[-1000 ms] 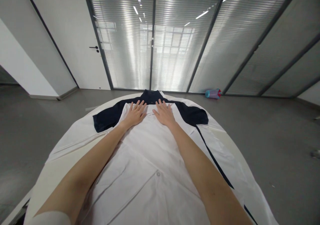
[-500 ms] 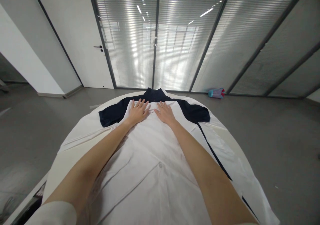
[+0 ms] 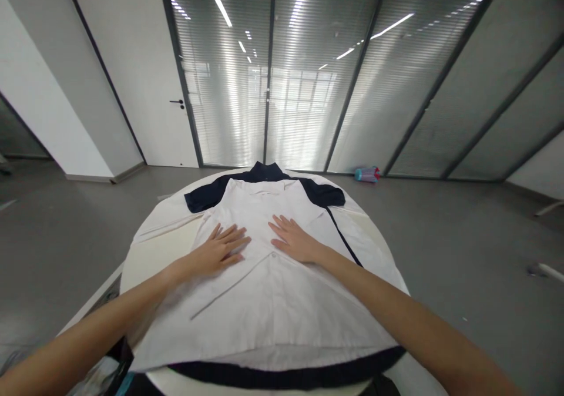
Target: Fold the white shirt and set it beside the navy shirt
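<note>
A white shirt with a navy collar, navy shoulders and a navy hem (image 3: 264,302) lies spread flat over a round white table (image 3: 152,255). My left hand (image 3: 220,249) rests palm down on the shirt's middle, left of the button line, fingers spread. Just to its right, my right hand (image 3: 293,240) presses flat on the shirt in the same way. Neither hand holds anything. A small white button (image 3: 274,255) shows between the two hands.
Grey floor surrounds the table. Glass walls with blinds (image 3: 308,73) stand behind it, and a white door (image 3: 145,73) is at the back left. A blue and red bottle (image 3: 366,174) lies on the floor by the glass.
Both hands have slid back from just below the collar to the shirt's middle. The view has pulled back, so the shirt's navy hem and the table's near edge now show.
</note>
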{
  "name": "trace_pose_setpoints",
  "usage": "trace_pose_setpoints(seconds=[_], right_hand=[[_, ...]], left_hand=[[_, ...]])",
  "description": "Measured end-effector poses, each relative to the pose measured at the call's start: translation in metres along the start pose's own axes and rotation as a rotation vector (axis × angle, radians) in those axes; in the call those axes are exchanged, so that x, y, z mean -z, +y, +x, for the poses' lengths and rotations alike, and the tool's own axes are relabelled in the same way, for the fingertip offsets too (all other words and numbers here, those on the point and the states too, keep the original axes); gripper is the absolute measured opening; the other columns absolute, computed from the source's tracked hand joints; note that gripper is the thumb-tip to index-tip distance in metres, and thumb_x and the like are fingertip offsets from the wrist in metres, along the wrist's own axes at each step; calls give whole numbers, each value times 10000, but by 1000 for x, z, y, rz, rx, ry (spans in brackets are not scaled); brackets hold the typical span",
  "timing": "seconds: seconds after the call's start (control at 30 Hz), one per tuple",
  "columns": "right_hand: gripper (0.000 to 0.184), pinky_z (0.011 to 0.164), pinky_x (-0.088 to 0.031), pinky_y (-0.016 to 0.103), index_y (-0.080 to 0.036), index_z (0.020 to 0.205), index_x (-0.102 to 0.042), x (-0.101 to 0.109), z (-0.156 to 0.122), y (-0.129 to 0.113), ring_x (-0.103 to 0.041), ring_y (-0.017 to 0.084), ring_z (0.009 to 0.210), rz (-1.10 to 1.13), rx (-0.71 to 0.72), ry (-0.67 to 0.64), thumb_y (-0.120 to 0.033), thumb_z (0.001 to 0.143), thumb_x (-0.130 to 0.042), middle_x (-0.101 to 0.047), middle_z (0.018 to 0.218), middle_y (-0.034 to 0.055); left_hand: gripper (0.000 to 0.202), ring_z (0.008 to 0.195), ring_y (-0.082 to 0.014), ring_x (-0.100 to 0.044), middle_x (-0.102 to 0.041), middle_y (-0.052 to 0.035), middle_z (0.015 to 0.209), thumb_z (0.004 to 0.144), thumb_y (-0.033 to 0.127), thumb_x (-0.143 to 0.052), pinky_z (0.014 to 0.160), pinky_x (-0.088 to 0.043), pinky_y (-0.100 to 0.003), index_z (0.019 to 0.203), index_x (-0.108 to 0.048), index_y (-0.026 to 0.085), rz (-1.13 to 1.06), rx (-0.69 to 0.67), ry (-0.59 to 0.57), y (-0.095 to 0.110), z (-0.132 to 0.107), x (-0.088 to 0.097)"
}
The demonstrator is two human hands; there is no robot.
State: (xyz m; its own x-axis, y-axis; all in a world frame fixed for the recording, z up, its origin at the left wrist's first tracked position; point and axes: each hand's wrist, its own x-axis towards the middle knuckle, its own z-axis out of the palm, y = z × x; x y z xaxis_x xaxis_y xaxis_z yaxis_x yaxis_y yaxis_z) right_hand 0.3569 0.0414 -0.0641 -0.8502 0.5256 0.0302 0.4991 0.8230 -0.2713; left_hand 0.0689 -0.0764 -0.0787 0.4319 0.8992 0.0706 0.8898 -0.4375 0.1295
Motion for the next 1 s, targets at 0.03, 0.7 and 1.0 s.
trace_pose_setpoints(seconds=[0.03,0.7,1.0], right_hand=[[726,1239,-116,521,-190,1592,-282,-2,-15,-7,-88,299,1538,-4,8,-3,-638,1024,-222,-128,1661,118],[476,1131,-389,479,-257,1355,-612,-15,-252,-42,-494,299,1341,-165,-295,284,-503,969,-481,-534,1451,131],[275,699,-489,351,-247,889,-640,-10,-279,-45,-687,252,788,-157,-775,394,-465,943,-481,-691,864,84]], left_hand=[[562,1510,-326,-231,-283,-79,1630,1035,550,-334,1199,-133,-631,1543,-376,313,4,12,0,6,-10,-1],[653,1421,-312,-426,-379,-44,1579,934,494,-595,1128,-429,-487,1536,-375,371,-59,40,87,61,-185,12],[358,1003,-259,-718,-735,-49,1163,949,355,-466,883,-578,-328,1168,-749,332,-6,92,171,50,-201,12]])
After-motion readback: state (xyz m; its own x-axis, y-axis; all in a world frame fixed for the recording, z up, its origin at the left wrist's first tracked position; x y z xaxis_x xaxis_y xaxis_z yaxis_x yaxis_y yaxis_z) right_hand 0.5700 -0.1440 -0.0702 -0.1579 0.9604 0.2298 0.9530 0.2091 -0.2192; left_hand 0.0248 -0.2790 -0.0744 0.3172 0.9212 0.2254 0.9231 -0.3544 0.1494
